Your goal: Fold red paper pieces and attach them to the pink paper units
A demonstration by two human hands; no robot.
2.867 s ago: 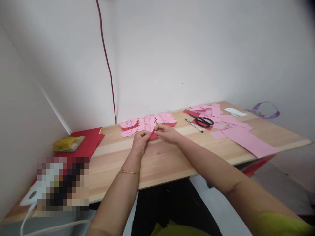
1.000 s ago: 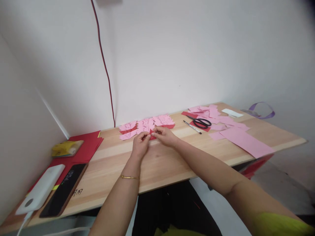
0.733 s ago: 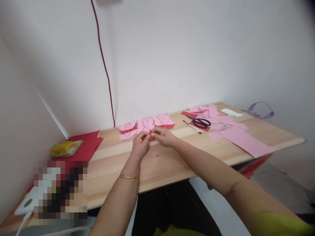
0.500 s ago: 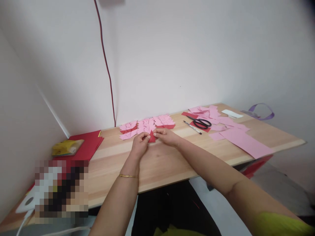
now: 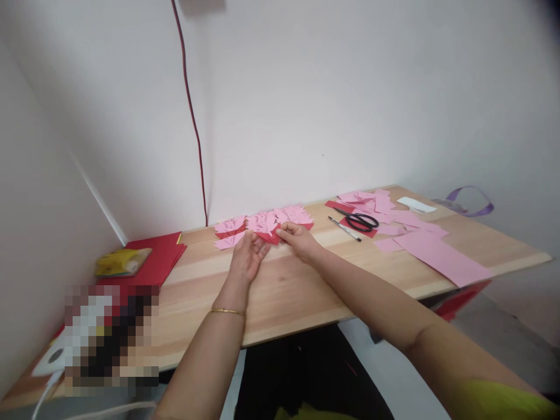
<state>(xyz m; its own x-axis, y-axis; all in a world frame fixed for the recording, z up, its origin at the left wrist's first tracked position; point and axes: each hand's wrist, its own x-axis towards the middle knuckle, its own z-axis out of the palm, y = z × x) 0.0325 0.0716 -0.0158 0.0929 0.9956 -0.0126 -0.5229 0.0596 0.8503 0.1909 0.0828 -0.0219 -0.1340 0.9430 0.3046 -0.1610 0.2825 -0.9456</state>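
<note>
A small red folded paper (image 5: 270, 238) is held between my two hands, low over the table. My right hand (image 5: 298, 240) pinches its right end between thumb and fingers. At its left end, my left hand (image 5: 248, 255) has the thumb on the paper and the fingers curled beneath, partly hidden. Just beyond lie rows of pink folded paper pieces (image 5: 261, 221), with red folded pieces (image 5: 306, 226) among them.
Black-handled scissors (image 5: 362, 221) and a pen (image 5: 345, 228) lie to the right, near scattered pink paper strips (image 5: 441, 256). Red sheets (image 5: 168, 256) and a yellow packet (image 5: 120, 262) are at left. The wall borders the wooden table (image 5: 301, 297) behind.
The red paper has gone from an upright triangle to a wider, flatter shape, turned between my hands. My left fingers have loosened and spread beneath it. The view has shifted slightly.
</note>
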